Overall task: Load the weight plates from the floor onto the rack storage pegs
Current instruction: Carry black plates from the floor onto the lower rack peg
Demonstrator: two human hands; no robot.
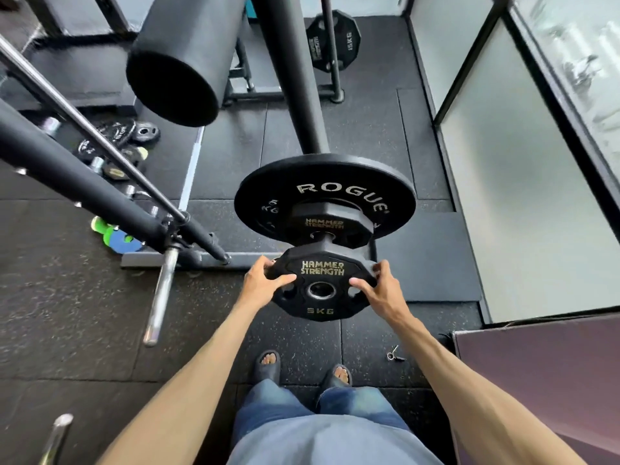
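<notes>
A black 5 kg plate (322, 286) marked Hammer Strength is gripped by both hands. My left hand (265, 280) clasps its left edge and my right hand (375, 288) its right edge. Its centre hole sits on the end of the storage peg (324, 237). Further along the same peg sit a second small Hammer Strength plate (330, 223) and, behind it, a large black Rogue plate (324, 187). The peg comes off a black rack post (295, 72). More small plates (115, 134) lie on the floor at the left.
A barbell (161, 293) and angled black rack tubes (77, 176) cross the left side. A foam roller pad (181, 55) hangs above. A 15 kg plate (332, 40) stands at the back. A spring collar (392, 353) lies near my feet. Glass wall (536, 162) at right.
</notes>
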